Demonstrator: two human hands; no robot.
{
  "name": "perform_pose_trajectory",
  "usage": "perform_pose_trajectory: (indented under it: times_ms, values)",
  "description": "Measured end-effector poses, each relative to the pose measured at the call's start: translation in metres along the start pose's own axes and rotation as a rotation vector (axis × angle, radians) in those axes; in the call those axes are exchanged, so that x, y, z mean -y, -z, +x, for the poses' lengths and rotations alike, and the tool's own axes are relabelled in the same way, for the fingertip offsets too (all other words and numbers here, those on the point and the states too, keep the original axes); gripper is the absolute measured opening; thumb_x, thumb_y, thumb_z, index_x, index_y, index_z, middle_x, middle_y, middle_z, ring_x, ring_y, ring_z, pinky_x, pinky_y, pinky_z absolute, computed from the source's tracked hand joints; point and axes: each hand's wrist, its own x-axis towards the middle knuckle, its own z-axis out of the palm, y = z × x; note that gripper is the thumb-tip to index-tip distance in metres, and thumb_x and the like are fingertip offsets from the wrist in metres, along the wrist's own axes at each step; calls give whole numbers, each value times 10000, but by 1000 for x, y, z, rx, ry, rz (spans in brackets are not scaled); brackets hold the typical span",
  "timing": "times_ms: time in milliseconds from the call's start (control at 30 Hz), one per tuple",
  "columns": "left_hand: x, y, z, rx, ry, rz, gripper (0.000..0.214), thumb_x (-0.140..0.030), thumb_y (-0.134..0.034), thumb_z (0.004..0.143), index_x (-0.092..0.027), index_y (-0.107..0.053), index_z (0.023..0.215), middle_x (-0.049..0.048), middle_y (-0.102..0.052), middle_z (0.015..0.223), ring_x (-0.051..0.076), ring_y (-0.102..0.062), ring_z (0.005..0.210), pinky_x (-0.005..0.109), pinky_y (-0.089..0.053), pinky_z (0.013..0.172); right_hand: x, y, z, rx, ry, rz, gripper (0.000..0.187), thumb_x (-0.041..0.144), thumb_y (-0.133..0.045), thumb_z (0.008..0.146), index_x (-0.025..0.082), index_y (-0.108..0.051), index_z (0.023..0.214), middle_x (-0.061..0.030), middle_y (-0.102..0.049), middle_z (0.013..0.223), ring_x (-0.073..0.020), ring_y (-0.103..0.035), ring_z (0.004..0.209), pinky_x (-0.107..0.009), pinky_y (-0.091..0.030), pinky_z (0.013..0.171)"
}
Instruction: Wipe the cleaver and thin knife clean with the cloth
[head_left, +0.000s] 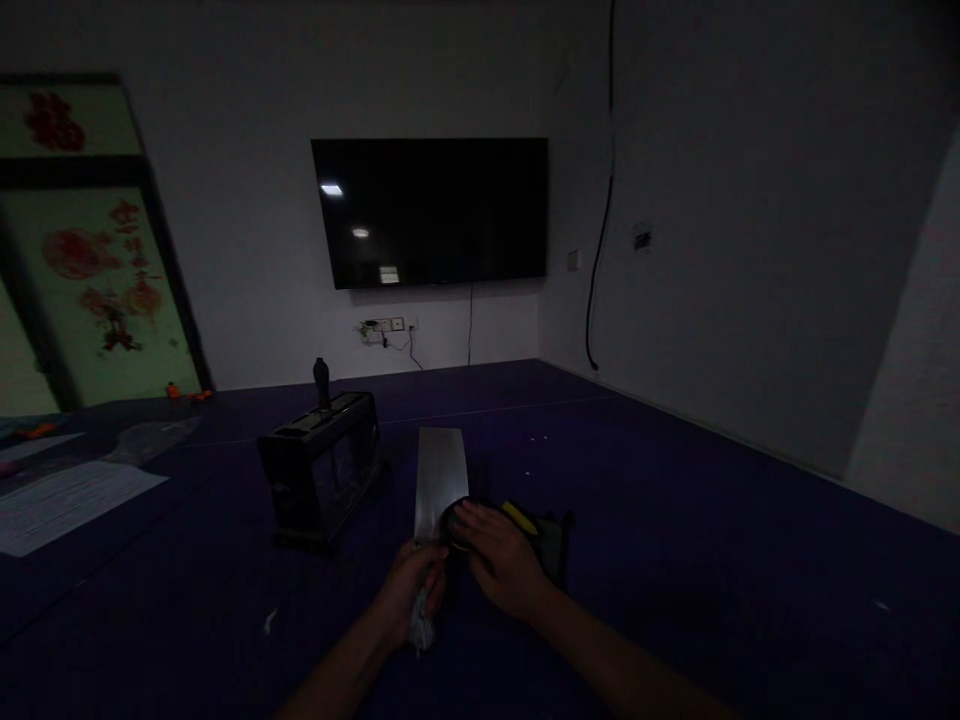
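My left hand is closed around the handle of a broad steel cleaver, whose flat blade points away from me over the dark blue surface. Just to its right, my right hand lies curled over a low black object with a yellow strip, which looks like a knife sharpener. Its fingertips touch the round black end of that object next to the blade's heel. The room is very dim and fine detail is lost.
A dark knife block with one black handle sticking up stands left of the cleaver. Papers lie at far left. A wall television hangs ahead, with sockets and cables below it.
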Motion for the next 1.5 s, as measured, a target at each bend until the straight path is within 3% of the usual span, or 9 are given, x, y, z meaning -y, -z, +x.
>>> perform_pose_trajectory:
  times_ms: [300, 900, 1167, 1500]
  values:
    - [-2, -5, -8, -10, 34, 25, 236, -346, -612, 608, -179, -448, 635, -104, -365, 346, 45, -289, 224, 164, -151, 283, -8, -2, 2, -21, -135, -36, 435, 174, -398, 859, 173, -420, 1294, -91, -432, 1333, -225, -342, 1260, -449, -373, 991]
    - [0, 3, 2, 21, 14, 1, 344, -358, -583, 622, -185, -353, 434, -75, -317, 300, 37, -271, 213, 174, -151, 279, -3, 2, -1, 45, -7, -49, 450, 64, -423, 713, 153, -567, 1130, -89, -548, 1223, -193, -458, 1178, -407, -386, 978]
    - [-2, 0, -5, 46, 40, 14, 231, -328, -604, 616, -179, -433, 572, -96, -355, 339, 42, -287, 220, 165, -149, 279, -7, 4, 3, 9, -162, -79, 449, 175, -374, 865, 166, -391, 1313, -91, -415, 1347, -215, -324, 1270, -442, -353, 1001]
    - [-4, -2, -9, 63, 84, 91, 225, -312, -614, 588, -183, -430, 591, -111, -344, 344, 44, -300, 208, 163, -152, 264, -18, 2, 3, -93, -268, -81, 445, 291, -334, 911, 170, -352, 1339, -94, -342, 1393, -228, -259, 1300, -453, -317, 1020]
